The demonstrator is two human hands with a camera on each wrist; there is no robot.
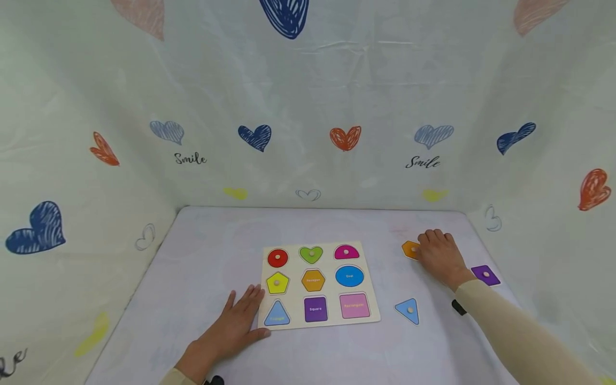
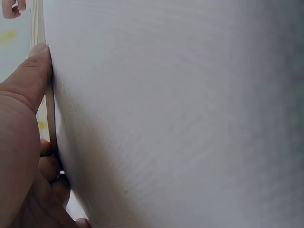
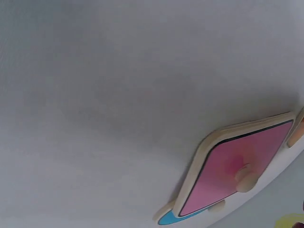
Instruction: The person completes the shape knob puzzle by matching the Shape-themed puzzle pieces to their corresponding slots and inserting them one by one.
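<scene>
My left hand (image 1: 234, 324) lies with its fingers spread and fairly straight at the left edge of a cream shape-puzzle board (image 1: 294, 256). In the left wrist view its thumb (image 2: 31, 78) touches the board's thin edge. Knobbed red circle, green heart, magenta half-circle and yellow pentagon pieces sit in the board. To its right, my right hand (image 1: 440, 258) reaches down over the table beside an orange hexagon piece (image 1: 409, 249), its fingertips hidden. The right wrist view shows a pink rectangle piece (image 3: 223, 175) with a wooden knob, overlapping a blue piece (image 3: 173, 218).
A blue triangle piece (image 1: 409, 310) lies right of the board, and a purple square piece (image 1: 486, 275) beyond the right forearm. The white table (image 1: 216, 235) meets a heart-printed curtain (image 1: 308, 160) at the back and sides.
</scene>
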